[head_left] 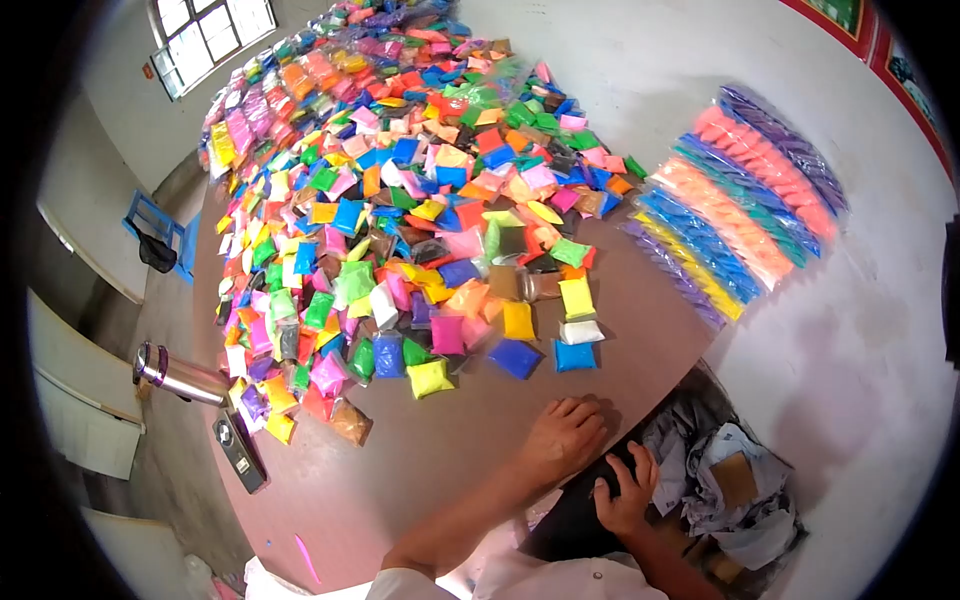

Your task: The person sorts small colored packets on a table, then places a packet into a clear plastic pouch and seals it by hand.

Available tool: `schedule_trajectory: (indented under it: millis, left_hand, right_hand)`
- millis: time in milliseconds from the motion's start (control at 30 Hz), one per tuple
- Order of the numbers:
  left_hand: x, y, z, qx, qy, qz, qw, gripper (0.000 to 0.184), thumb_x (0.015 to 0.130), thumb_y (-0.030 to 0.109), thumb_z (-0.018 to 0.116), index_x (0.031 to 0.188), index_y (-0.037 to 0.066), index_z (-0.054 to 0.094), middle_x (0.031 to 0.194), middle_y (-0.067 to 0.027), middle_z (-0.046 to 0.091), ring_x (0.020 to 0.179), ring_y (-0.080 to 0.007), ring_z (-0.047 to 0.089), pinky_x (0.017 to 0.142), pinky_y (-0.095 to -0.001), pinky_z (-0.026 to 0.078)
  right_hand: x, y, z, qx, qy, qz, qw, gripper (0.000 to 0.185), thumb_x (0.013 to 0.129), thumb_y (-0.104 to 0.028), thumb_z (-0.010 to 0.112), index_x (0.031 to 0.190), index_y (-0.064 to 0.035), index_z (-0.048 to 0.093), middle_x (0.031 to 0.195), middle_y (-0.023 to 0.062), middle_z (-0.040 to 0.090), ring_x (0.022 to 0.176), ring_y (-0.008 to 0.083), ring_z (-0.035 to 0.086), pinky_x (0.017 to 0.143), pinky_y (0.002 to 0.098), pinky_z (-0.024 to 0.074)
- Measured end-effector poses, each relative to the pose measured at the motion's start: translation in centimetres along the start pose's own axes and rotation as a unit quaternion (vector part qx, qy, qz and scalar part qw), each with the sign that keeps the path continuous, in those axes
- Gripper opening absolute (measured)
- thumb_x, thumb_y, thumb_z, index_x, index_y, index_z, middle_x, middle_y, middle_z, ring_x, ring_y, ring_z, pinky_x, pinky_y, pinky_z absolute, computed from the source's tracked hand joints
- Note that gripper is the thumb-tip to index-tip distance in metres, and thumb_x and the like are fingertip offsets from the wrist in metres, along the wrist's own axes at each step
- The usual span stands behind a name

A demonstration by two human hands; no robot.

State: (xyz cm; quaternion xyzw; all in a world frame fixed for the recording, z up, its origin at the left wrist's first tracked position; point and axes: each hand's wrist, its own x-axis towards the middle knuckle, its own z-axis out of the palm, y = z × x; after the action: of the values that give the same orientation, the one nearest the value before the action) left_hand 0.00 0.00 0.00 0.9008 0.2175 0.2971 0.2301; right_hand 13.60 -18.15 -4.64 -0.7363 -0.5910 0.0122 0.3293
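While a worker in a pale top sits at the near side of a brown table [460, 460], the right hand [625, 492] rests on dark cloth just off its edge, fingers bent and somewhat apart, gripping nothing visible. The left hand [572, 432] lies palm down on the table near that edge, its fingers close together and slightly curled — whether anything is beneath them cannot be told. Below the table's right edge, crumpled paper [745, 500] and a piece of brown card [734, 481] fill a dark container. A pink strip [307, 558] lies at the table's near left.

Just beyond the left hand on the table sit a bright blue packet [575, 355], a dark blue packet [515, 358] and a yellow-green packet [430, 377]. A black case [240, 452] and a steel flask [183, 376] line the table's left edge. Farther up the table spreads a heap of small multicolored packets [400, 210], while bundled rows of wrapped packets [740, 205] lie at its right, by the wall. Past the table's left side stands a blue chair [186, 245] — and, beyond its far end, a barred window [210, 40].
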Motion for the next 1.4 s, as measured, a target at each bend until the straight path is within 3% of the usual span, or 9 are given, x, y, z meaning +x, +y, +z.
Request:
schedule_trajectory:
  millis: [67, 100, 367, 700, 767, 1000, 1067, 1400]
  left_hand:
    - [0.5, 1.5, 0.4, -0.019, -0.005, 0.002, 1.0, 0.023, 0.088, 0.017, 0.075, 0.108, 0.006, 0.071, 0.128, -0.0099, 0.068, 0.114, -0.0318, 0.065, 0.095, -0.0441, 0.051]
    - [0.3, -1.3, -1.0, -0.005, 0.003, 0.006, 1.0, 0.023, 0.088, 0.017, 0.075, 0.108, 0.006, 0.071, 0.128, -0.0099, 0.068, 0.114, -0.0318, 0.065, 0.095, -0.0441, 0.051]
    - [-0.4, -0.5, -1.4, -0.06, 0.032, 0.011, 0.998, 0.023, 0.092, 0.014, 0.071, 0.111, 0.003, 0.07, 0.129, -0.0126, 0.066, 0.118, -0.0337, 0.061, 0.098, -0.0446, 0.049]
    - [-0.7, -1.1, -1.0, -0.075, 0.031, 0.009, 0.997, 0.021, 0.091, 0.015, 0.072, 0.107, 0.003, 0.069, 0.127, -0.014, 0.066, 0.117, -0.0355, 0.061, 0.099, -0.0451, 0.049]
    - [-0.7, -1.3, -0.4, -0.073, 0.045, 0.018, 0.996, 0.024, 0.089, 0.015, 0.073, 0.109, 0.004, 0.07, 0.128, -0.013, 0.066, 0.12, -0.035, 0.061, 0.101, -0.045, 0.05]
    - [-0.6, -1.2, -0.3, -0.069, 0.045, 0.02, 0.996, 0.03, 0.085, 0.014, 0.074, 0.113, 0.005, 0.071, 0.128, -0.0122, 0.066, 0.12, -0.0337, 0.062, 0.101, -0.0447, 0.051]
    - [-0.5, -1.2, -0.3, -0.062, 0.047, 0.021, 0.997, 0.028, 0.086, 0.014, 0.074, 0.112, 0.005, 0.071, 0.127, -0.0123, 0.067, 0.119, -0.0341, 0.063, 0.1, -0.0446, 0.051]
    - [-0.4, -1.0, -0.7, -0.072, 0.059, 0.015, 0.996, 0.021, 0.088, 0.013, 0.075, 0.106, 0.002, 0.072, 0.122, -0.0133, 0.07, 0.114, -0.0349, 0.064, 0.097, -0.0455, 0.051]
  right_hand:
    - [-0.3, 0.5, -1.5, -0.005, -0.017, -0.01, 1.0, 0.04, 0.087, -0.024, 0.068, 0.12, -0.0023, 0.068, 0.145, 0.0256, 0.051, 0.135, 0.0486, 0.044, 0.116, 0.0602, 0.0322]
    - [1.4, -0.9, 1.3, 0.001, -0.007, -0.022, 1.0, 0.04, 0.087, -0.024, 0.068, 0.12, -0.0023, 0.068, 0.145, 0.0256, 0.051, 0.135, 0.0486, 0.044, 0.116, 0.0602, 0.0322]
    - [0.1, -1.2, 2.1, -0.011, -0.005, -0.024, 1.0, 0.038, 0.084, -0.027, 0.071, 0.113, -0.0014, 0.069, 0.141, 0.0257, 0.052, 0.132, 0.0488, 0.046, 0.112, 0.0612, 0.0336]
    - [0.4, -2.1, 2.6, -0.019, -0.012, -0.025, 0.999, 0.042, 0.083, -0.027, 0.072, 0.115, -0.0001, 0.069, 0.14, 0.0273, 0.05, 0.132, 0.0499, 0.045, 0.111, 0.0611, 0.0338]
    - [0.5, -2.2, 2.3, -0.025, -0.03, -0.027, 0.999, 0.044, 0.087, -0.029, 0.07, 0.119, 0.0002, 0.064, 0.144, 0.0295, 0.048, 0.134, 0.0519, 0.044, 0.114, 0.0616, 0.0325]
    - [0.7, -1.9, 2.0, -0.017, -0.017, -0.029, 0.999, 0.043, 0.086, -0.028, 0.07, 0.118, -0.0002, 0.065, 0.14, 0.028, 0.051, 0.13, 0.05, 0.046, 0.113, 0.0608, 0.0331]
    - [0.7, -1.8, 2.0, -0.01, -0.009, -0.019, 1.0, 0.039, 0.084, -0.028, 0.071, 0.114, -0.0038, 0.07, 0.138, 0.0245, 0.053, 0.131, 0.0478, 0.047, 0.111, 0.0594, 0.0351]
    - [0.6, -1.5, 1.3, -0.006, -0.002, -0.014, 1.0, 0.039, 0.085, -0.028, 0.071, 0.115, -0.0039, 0.07, 0.141, 0.0233, 0.054, 0.133, 0.0478, 0.047, 0.113, 0.0587, 0.0342]
